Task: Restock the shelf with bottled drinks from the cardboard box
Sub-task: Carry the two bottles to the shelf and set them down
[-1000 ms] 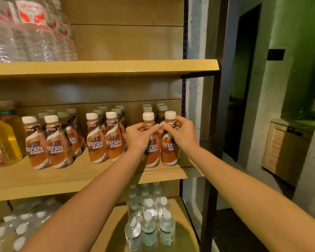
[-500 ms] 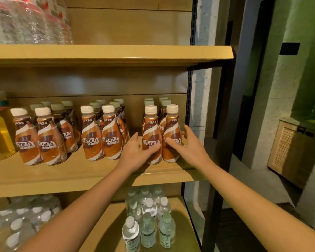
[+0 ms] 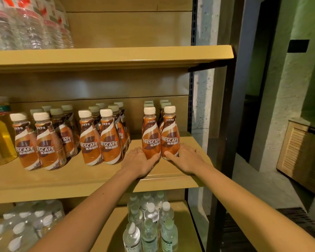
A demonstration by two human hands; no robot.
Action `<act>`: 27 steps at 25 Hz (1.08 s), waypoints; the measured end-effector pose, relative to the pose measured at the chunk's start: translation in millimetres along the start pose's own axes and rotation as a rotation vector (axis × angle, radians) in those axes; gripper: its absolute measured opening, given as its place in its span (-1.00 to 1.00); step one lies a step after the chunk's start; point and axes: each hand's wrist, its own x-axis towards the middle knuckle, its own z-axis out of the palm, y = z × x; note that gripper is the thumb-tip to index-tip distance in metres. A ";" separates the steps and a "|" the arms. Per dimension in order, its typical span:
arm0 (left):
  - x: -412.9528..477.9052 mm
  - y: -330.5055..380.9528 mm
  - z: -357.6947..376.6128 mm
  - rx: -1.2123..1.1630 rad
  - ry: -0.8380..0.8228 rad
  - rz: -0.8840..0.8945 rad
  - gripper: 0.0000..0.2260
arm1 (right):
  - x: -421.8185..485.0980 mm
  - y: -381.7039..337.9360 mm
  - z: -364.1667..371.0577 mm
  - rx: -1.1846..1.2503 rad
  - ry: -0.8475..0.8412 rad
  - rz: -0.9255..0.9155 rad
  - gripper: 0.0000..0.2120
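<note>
L hand (image 3: 139, 161), R hand (image 3: 187, 158) dropped to bottles' (image 3: 151, 140) bases.

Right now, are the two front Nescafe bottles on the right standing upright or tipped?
Upright. Both Nescafe bottles stand base-down on the shelf, caps up, left hand and right hand touching their bases.

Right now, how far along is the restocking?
Done: three double rows of coffee bottles stand on the middle shelf. In hand: the left hand and right hand press against the bases of the right row's front pair, apparently squaring it up. Left: gaps between rows could take more; the box is out of view, so remaining stock is unknown.
</note>
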 end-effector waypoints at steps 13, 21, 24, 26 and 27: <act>23.2 1.8 -5.2 -0.106 -0.040 0.051 -0.53 | 41.6 2.0 11.1 0.044 -0.009 0.033 -0.05; 18.3 3.8 -8.6 -0.092 0.006 -0.059 -0.17 | 39.1 1.7 0.3 0.096 -0.087 0.091 0.17; -18.4 16.4 -28.3 -0.051 0.010 -0.064 -0.33 | -0.8 -11.4 -19.5 0.062 -0.072 0.046 -0.07; -46.3 24.1 -38.8 -0.004 0.028 0.045 -0.42 | -37.4 -23.5 -35.1 0.030 -0.060 -0.036 -0.33; -62.8 29.1 -42.9 0.017 0.039 0.116 -0.44 | -54.0 -26.9 -42.1 0.019 -0.045 -0.082 -0.39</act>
